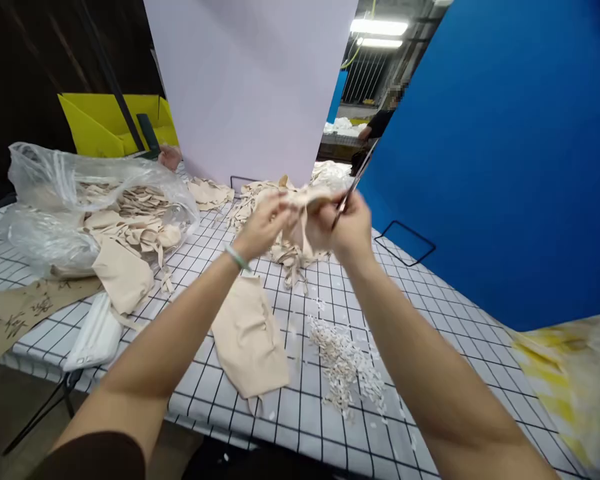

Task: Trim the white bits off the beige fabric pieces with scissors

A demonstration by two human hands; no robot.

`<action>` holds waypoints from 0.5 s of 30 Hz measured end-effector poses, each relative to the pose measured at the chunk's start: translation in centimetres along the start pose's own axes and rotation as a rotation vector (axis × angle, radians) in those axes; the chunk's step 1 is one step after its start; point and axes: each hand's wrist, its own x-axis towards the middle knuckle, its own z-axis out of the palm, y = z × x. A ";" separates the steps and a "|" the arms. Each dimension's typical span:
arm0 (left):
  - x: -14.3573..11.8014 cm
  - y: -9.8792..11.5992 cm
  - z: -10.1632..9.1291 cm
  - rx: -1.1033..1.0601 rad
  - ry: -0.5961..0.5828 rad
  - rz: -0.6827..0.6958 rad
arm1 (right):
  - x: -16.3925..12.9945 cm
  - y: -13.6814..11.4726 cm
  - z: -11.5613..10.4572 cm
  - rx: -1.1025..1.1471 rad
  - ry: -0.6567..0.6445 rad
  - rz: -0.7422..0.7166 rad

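Observation:
My left hand [264, 228], wearing a pale green bangle [237, 257] at the wrist, pinches a beige fabric piece [304, 197] above the table. My right hand [351, 230] is closed round a pair of scissors [356, 179], blades angled up and away to the right. Its fingertips also meet the right end of the fabric; motion blur hides the exact grip. Behind and below both hands lies a heap of beige fabric pieces [253, 200]. Nearer me, a flat beige fabric piece [253, 337] rests on the grid-patterned tablecloth [300, 413].
Small pale clippings [347, 363] lie scattered right of centre. On the left are an open clear plastic bag [50, 233] of fabric pieces, a white packet [96, 333] and brown paper with writing [25, 313]. A lilac panel [250, 87] and a blue panel [500, 153] stand behind.

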 end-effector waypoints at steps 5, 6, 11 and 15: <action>-1.5 -6.1 -4.5 0.432 0.150 -0.175 | 1.3 4.1 -0.9 -0.178 -0.013 0.030; -3.8 -7.3 -5.9 0.494 0.115 -0.237 | -0.6 5.2 -1.4 -0.214 -0.096 0.066; -13.8 -9.9 -11.7 0.572 -0.082 -0.439 | -10.3 9.0 -1.8 -0.327 -0.482 0.224; -15.0 -9.5 -11.8 0.545 -0.191 -0.513 | -13.1 8.8 1.1 -0.184 -0.568 0.190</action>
